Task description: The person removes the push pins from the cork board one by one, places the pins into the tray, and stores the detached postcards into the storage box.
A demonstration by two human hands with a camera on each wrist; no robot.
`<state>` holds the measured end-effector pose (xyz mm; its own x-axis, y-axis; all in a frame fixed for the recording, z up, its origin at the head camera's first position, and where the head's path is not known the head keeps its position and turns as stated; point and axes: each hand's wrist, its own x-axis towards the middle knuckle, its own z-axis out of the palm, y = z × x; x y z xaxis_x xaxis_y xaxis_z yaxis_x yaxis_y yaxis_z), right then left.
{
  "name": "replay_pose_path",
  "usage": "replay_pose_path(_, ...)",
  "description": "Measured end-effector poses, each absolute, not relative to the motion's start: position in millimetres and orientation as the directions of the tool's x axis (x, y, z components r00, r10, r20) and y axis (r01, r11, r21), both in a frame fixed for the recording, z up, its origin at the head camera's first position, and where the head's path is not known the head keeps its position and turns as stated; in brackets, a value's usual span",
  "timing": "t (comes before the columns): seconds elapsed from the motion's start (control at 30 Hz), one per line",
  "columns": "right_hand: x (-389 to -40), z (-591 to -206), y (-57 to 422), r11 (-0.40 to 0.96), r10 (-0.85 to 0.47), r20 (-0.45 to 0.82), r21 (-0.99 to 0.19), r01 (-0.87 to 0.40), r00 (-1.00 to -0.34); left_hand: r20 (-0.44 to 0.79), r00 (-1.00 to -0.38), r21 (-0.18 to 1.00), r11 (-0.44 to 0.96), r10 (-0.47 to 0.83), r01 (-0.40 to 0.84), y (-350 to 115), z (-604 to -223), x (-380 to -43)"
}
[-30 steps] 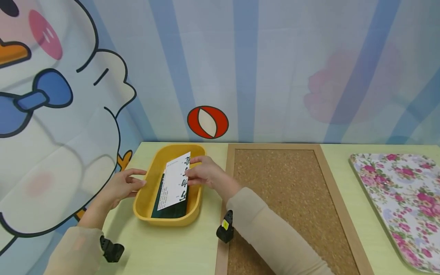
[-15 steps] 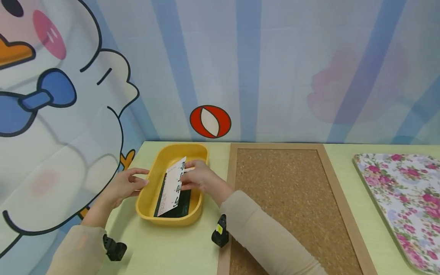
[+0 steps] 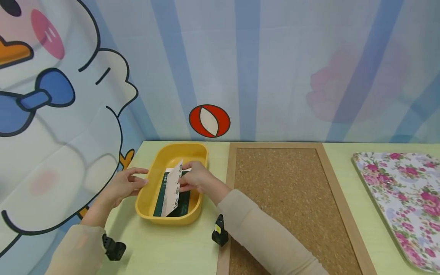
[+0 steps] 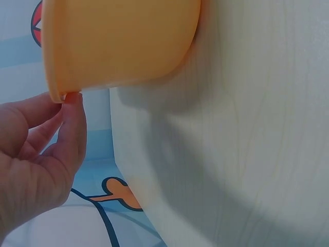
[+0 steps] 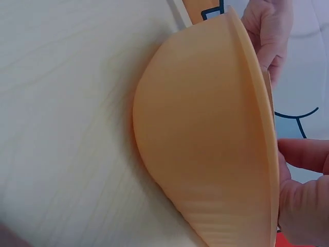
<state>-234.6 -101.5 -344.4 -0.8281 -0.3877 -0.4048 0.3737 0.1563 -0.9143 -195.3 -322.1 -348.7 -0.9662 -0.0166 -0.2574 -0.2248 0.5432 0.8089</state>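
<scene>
A yellow plastic basin [image 3: 172, 220] stands on the table at the left of the head view. My left hand [image 3: 122, 187] pinches its left rim; the left wrist view shows thumb and fingers [image 4: 76, 118] meeting at that edge. Inside, my right hand [image 3: 199, 179] holds a white card [image 3: 172, 193] with dark lettering by its right side. The card is tilted steeply, almost on edge. Under it lies a flat dark green printed sheet [image 3: 159, 200] with a white top strip. In the right wrist view the basin wall [image 5: 205, 113] hides the cards and the right fingertips.
To the right of the basin lies a wood-framed cork board [image 3: 278, 183], with my right forearm [image 3: 264, 233] across it. Further right is a floral tray [image 3: 402, 198]. A printed cartoon backdrop [image 3: 285, 76] rises behind the table and along its left side.
The white card has tipped up from a flatter slant, uncovering more of the green sheet on its left. My right hand has shifted slightly left. The left hand keeps its place at the rim.
</scene>
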Motion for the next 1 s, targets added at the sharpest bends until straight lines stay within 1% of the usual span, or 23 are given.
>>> replay_pose_path(0.3, -230.6, -344.5, -100.3, 0.311, -0.392, -0.332, -0.925, 0.216, -0.858, -0.255, -0.967, 0.804, 0.553, -0.011, -0.219, -321.2, -349.0, -196.8)
replay_pose_path(0.6, -230.9, -341.4, -86.1, 0.438, -0.445, -0.281, -0.897, 0.068, -0.850, -0.267, -0.964, 0.806, 0.548, 0.001, -0.223, -324.1, -347.5, -196.3)
replay_pose_path(0.77, -231.3, -338.4, -77.6, 0.479, -0.526, -0.305, -0.877, 0.019, -0.794, -0.274, -0.962, 0.796, 0.558, -0.012, -0.234, -324.0, -350.6, -196.0)
replay_pose_path(0.93, -236.4, -335.9, -56.3, 0.418, -0.661, -0.299, -0.908, -0.007, -0.688, -0.265, -0.964, 0.781, 0.584, -0.009, -0.220, -324.6, -355.2, -194.1)
replay_pose_path(1.0, -239.0, -334.5, -43.3, 0.393, -0.696, -0.281, -0.919, -0.023, -0.661, -0.254, -0.967, 0.775, 0.599, 0.000, -0.203, -325.0, -357.0, -192.9)
